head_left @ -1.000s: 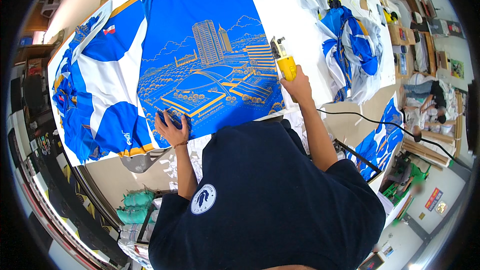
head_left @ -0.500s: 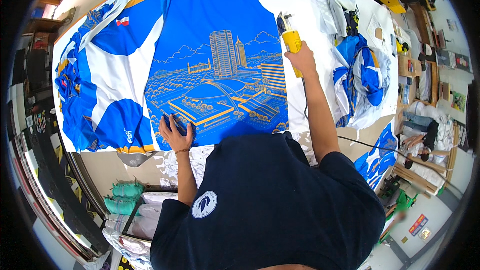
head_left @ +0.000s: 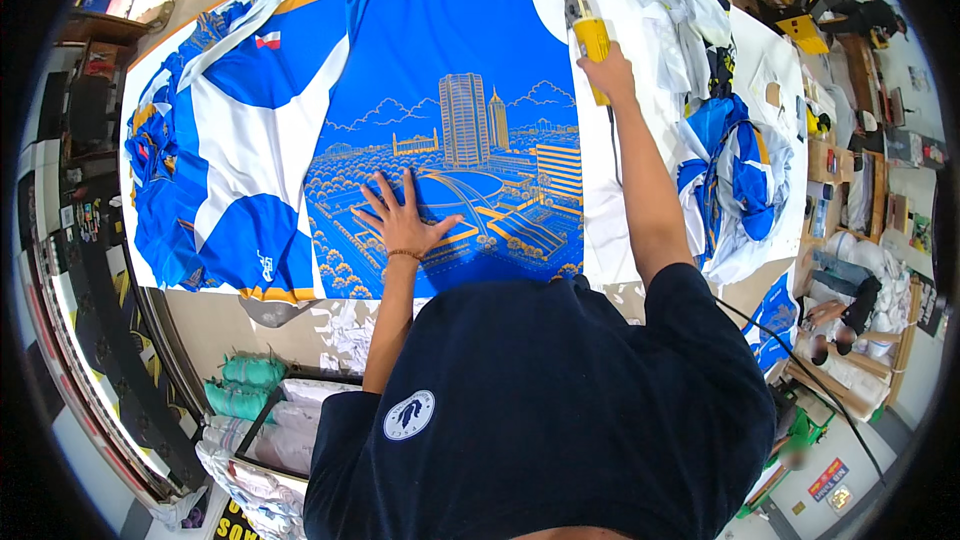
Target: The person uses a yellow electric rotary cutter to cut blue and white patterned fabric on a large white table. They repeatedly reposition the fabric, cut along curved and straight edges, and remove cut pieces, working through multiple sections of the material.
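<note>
My left hand [head_left: 405,225] rests spread on a blue fabric panel [head_left: 430,30] printed with an orange cityscape of towers, trees and a domed building. In my right hand [head_left: 612,72] is a yellow electric cloth cutter [head_left: 590,28] with a metal head at its top, held at the upper right edge of the blue print, beside white material. Its black cord trails down past my forearm.
Blue and white fabric pieces [head_left: 175,230] lie crumpled at the table's left, another pile [head_left: 740,180] at its right. The white table edge [head_left: 140,70] curves round. Green bundles [head_left: 250,370] sit below left. People [head_left: 850,300] are among fabric and shelving at far right.
My right hand and the cutter have moved up along the print's right edge. My left hand has slid upward and right, onto the middle of the printed building.
</note>
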Demonstrator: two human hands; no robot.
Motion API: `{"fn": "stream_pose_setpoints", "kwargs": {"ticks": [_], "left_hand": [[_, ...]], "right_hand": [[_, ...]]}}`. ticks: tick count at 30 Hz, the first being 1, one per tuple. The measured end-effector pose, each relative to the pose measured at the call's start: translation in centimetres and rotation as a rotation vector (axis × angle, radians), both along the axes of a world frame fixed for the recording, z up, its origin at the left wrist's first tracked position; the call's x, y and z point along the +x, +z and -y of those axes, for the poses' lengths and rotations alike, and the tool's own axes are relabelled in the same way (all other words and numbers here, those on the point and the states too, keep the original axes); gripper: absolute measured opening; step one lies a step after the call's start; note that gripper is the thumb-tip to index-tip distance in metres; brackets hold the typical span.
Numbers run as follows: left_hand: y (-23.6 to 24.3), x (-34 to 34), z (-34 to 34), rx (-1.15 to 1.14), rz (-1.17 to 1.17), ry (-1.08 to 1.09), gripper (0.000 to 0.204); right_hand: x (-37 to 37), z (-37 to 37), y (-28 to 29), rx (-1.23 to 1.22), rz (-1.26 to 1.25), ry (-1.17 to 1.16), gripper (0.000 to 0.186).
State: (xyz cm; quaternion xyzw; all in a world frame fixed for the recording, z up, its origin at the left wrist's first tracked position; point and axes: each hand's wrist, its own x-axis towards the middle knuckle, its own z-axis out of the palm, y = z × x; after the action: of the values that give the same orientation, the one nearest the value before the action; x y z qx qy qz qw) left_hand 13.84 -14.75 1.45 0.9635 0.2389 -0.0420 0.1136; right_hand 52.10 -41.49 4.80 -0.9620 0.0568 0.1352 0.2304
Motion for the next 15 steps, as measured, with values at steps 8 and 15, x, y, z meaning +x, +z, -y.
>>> {"fn": "stream_pose_setpoints", "kwargs": {"ticks": [8, 15], "left_hand": [[0.9, -6.3, -0.4, -0.097, -0.248, 0.000, 0.155], [4.1, -11.1, -1.1, -0.088, -0.490, -0.072, 0.163]], "right_hand": [[-14.1, 5.1, 0.7, 0.067, 0.003, -0.127, 0.060], [-26.3, 11.5, 2.0, 0.054, -0.072, -0.149, 0.057]]}}
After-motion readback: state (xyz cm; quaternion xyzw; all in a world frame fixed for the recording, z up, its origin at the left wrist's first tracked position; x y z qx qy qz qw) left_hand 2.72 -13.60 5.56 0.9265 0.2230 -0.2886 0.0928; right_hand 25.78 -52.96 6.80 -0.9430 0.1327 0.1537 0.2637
